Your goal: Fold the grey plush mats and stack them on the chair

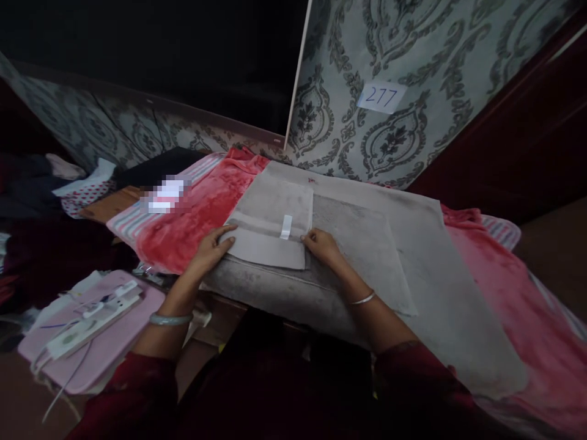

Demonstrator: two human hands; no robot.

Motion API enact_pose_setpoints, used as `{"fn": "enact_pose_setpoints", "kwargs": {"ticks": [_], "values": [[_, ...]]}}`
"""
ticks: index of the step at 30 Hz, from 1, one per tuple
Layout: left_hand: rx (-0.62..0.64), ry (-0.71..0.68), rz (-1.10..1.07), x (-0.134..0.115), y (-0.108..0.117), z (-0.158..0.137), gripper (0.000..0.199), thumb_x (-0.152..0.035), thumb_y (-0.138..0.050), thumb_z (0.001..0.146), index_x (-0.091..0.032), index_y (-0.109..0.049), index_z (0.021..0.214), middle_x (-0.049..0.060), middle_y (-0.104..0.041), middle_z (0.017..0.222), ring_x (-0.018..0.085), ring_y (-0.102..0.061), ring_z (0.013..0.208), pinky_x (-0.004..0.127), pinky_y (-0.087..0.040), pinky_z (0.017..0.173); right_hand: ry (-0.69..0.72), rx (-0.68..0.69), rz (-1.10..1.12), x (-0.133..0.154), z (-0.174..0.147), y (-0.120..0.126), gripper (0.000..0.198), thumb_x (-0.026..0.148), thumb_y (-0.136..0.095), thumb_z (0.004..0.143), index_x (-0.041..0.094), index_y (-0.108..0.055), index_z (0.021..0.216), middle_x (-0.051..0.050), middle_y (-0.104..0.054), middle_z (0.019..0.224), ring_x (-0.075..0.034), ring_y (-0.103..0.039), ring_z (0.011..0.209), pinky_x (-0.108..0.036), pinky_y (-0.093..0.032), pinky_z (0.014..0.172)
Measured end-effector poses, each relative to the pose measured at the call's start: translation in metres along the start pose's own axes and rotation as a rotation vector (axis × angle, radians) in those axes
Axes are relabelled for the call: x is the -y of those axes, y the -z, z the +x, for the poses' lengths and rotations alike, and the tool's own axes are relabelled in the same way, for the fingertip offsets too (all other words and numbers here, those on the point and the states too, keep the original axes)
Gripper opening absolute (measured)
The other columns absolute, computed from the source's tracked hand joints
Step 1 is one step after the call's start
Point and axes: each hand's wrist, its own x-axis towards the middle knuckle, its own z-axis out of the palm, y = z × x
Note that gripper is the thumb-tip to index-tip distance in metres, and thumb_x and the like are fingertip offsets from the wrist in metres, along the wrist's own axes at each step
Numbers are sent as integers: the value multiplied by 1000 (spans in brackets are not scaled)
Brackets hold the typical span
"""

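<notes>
A light grey fabric piece [270, 247] lies in front of me, its near part folded over into a flat band. A small white label [286, 227] sits on it near the fold. My left hand [213, 247] grips the left end of the fold, thumb and forefinger slightly apart on the fabric. At the right end, my right hand [321, 243] is closed, pinching the fabric's edge between thumb and forefinger. Under the piece and to its right is a darker grey fabric sheet [362, 244].
A grey cover [458, 305] and a red plush blanket [197, 214] drape the work surface. At lower left a power strip [96, 324] with cables rests on a pink stool [137, 311]. Behind are a large dark screen [183, 55] and a patterned wall with a "277" paper [382, 98].
</notes>
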Motion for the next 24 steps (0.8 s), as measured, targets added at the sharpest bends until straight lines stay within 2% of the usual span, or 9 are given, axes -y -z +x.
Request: {"fn": "enact_pose_setpoints", "kwargs": {"ticks": [4,7,9,11,14,17,20,24], "values": [[-34,-57,151,-2,-1,-4,58,-49,-61,80,-17,-68,127,14,-63,136,32,-53,133,48,-35,120,-11,-52,-47,0,-27,1,12,31,-64,92,21,-67,98,-3,-74,88,-18,-65,79,-25,-37,65],[-105,-166,376,-18,-10,-16,55,-45,-71,76,-18,-69,124,16,-49,151,41,-37,145,57,-26,123,23,-35,0,-2,-43,-1,18,29,-61,92,23,-65,109,0,-72,81,-18,-63,75,-25,-36,63],[-47,-299,493,-34,-27,-28,57,-43,-75,75,-19,-68,126,15,-38,162,45,-23,152,62,-16,125,23,-11,62,-2,-48,-4,20,29,-61,90,24,-64,109,2,-69,76,-18,-62,72,-25,-36,62],[119,-434,524,-48,-51,-41,57,-37,-73,79,-19,-64,132,14,-35,164,42,-22,154,61,-14,126,-1,-6,152,0,-51,-6,22,27,-60,88,24,-63,110,3,-66,72,-18,-62,70,-25,-38,63],[307,-535,492,-60,-91,-51,54,-23,-67,82,-17,-61,136,17,-42,159,38,-35,149,56,-25,125,-49,-32,288,0,-52,-8,30,25,-61,84,23,-61,114,6,-63,67,-18,-61,67,-26,-41,64],[305,-565,507,-62,-118,-48,41,-17,-61,86,-17,-65,127,18,-58,143,35,-50,138,55,-39,118,-71,-56,377,-1,-52,-11,38,25,-63,80,22,-60,117,6,-63,68,-17,-61,67,-26,-44,66],[250,-636,548,-58,-126,-40,31,-12,-58,88,-19,-69,115,15,-68,125,32,-61,125,53,-49,110,-58,-106,420,-2,-52,-14,41,23,-65,76,21,-61,117,6,-63,71,-17,-61,68,-27,-45,69],[172,-743,526,-54,-121,-34,29,-10,-52,92,-19,-72,110,12,-73,115,27,-69,112,48,-58,100,-10,-130,486,-2,-50,-20,35,21,-59,75,21,-63,110,7,-59,66,-17,-59,66,-28,-45,70]]}}
